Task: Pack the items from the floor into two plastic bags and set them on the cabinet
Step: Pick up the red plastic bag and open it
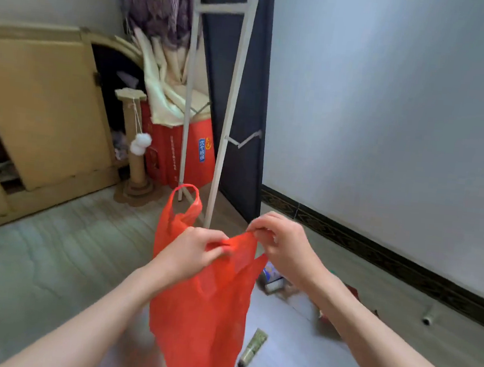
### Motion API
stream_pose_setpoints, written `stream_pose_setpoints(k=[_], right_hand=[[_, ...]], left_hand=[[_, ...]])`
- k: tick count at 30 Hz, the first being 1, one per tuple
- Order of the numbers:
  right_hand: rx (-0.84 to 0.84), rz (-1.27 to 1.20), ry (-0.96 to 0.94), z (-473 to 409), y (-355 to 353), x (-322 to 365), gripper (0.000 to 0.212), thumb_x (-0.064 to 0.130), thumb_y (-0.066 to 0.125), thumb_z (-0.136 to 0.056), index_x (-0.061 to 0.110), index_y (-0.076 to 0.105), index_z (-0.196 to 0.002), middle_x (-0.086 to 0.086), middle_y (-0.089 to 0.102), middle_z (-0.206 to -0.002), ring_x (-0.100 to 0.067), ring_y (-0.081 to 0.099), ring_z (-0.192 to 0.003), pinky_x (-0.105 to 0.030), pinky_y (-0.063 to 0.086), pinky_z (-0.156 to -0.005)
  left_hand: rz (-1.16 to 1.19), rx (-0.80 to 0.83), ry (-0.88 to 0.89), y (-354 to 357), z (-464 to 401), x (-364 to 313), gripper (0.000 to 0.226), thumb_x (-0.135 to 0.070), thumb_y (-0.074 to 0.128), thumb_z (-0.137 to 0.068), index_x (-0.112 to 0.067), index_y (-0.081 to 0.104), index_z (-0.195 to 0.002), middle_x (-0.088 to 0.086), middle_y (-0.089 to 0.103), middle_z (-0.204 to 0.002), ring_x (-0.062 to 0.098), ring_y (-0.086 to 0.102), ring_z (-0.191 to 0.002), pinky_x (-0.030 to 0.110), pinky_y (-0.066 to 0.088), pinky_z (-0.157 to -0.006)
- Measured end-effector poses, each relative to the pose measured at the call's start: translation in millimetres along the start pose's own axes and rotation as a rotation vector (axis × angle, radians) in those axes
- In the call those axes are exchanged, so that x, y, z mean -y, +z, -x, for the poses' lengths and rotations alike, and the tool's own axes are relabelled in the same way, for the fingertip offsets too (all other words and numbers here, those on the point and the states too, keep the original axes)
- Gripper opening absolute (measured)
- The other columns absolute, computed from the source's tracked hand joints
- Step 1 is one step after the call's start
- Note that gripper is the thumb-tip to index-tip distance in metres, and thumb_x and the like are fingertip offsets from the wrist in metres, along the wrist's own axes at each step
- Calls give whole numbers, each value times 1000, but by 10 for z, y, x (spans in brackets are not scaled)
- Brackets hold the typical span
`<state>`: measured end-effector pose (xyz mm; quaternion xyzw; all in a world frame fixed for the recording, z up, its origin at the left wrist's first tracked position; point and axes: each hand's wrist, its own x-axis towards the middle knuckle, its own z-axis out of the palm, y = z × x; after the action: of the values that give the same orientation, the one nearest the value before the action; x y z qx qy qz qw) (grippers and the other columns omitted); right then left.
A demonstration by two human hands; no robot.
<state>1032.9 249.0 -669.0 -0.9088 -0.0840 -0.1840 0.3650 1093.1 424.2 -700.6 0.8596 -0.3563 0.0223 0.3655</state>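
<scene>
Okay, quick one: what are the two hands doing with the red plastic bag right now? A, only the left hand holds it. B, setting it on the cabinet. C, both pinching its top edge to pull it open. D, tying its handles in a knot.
C: the left hand and right hand each pinch the top edge of the red plastic bag, which hangs above the floor.

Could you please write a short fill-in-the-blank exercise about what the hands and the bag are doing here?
1. Both hands, the left hand and the right hand, pinch the rim of a ____ plastic bag.
2. The green tube lies on the ____.
3. The bag's free handle loop points ____.

Missing words: red; floor; up
</scene>
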Motion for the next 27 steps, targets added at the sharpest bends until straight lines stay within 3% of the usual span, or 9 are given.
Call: stream_pose_setpoints(k=[4,8,12,15,18,20,23,27], right_hand=[[-142,56,156,195,-414,156,15,2,61,-80,9,70,-90,-5,62,-94,-14,56,-82,-14,39,-77],[-142,203,394,459,-496,123,27,23,65,-80,16,62,-106,-2,56,-100,-17,55,-95,-22,38,-80],[-64,359,535,681,-504,104,20,24,57,-83,12,65,-97,-10,56,-103,-27,55,-100,-26,38,-76],[-65,383,555,724,-530,72,19,16,51,-83,12,68,-89,-13,66,-96,-31,59,-96,-27,37,-69],[-121,388,601,740,-590,15,17,25,56,-85,13,69,-88,-14,68,-93,-32,61,-95,-29,40,-69],[-149,411,627,752,-610,-26,21,31,58,-85,13,69,-88,-14,68,-93,-33,61,-94,-30,42,-70],[-209,307,619,748,-579,-64,17,23,57,-85,11,69,-87,-15,71,-87,-31,65,-90,-30,48,-76],[-504,-164,644,705,-523,21,16,7,59,-79,13,66,-92,-5,69,-87,-24,66,-91,-29,48,-84]], left_hand=[[206,-180,-117,-162,115,-530,7,-20,73,-77,-21,73,-70,-7,71,-69,-1,60,-62,16,45,-64],[181,-308,-246,-40,251,-776,8,-20,72,-76,-18,72,-69,-7,67,-64,4,61,-64,8,40,-58],[164,-370,-282,48,309,-899,6,-11,69,-74,-14,73,-71,-1,69,-67,10,62,-66,15,43,-62],[193,-251,-202,88,351,-962,7,-11,69,-77,-16,72,-72,-6,67,-65,1,60,-61,6,43,-61],[292,5,-166,137,424,-952,17,-10,68,-80,-23,69,-68,-3,68,-62,6,64,-60,26,55,-64],[350,71,-174,151,445,-950,20,-10,67,-81,-23,68,-66,0,69,-62,12,65,-62,34,56,-67],[442,20,-208,179,422,-982,22,-13,63,-85,-21,67,-65,-2,68,-60,11,63,-60,34,55,-65],[485,-160,-317,237,381,-1038,27,-15,62,-86,-17,67,-60,-2,67,-56,11,61,-53,32,57,-57]])
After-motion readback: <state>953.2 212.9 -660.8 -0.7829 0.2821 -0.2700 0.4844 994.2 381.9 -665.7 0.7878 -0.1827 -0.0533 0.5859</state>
